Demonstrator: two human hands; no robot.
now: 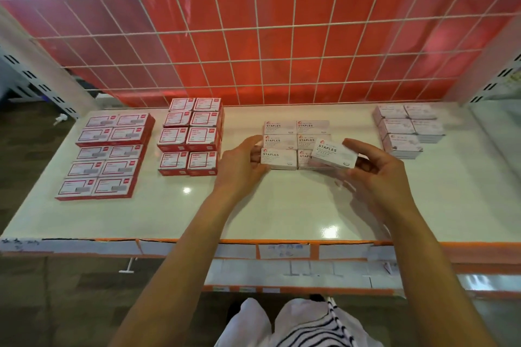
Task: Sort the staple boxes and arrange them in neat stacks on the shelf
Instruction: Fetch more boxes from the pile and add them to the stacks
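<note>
Box of white cardboard marked STAPLES point(334, 153) is pinched, tilted, by right hand point(375, 175) above matching white stacks point(296, 132) on glossy shelf point(253, 214); front-left stack point(279, 159) is gripped by left hand point(242, 163), seemingly for alignment.

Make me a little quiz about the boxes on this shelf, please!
1. True or false: the right hand holds a red box.
2. Which boxes lie farthest right on the shelf? A red boxes, B pink boxes, C blue boxes.
3. Fill in: the left hand grips the front-left white box, printed with the word ____.
Key: 1 false, it holds a tilted white box; 2 B; 3 STAPLES.
</note>
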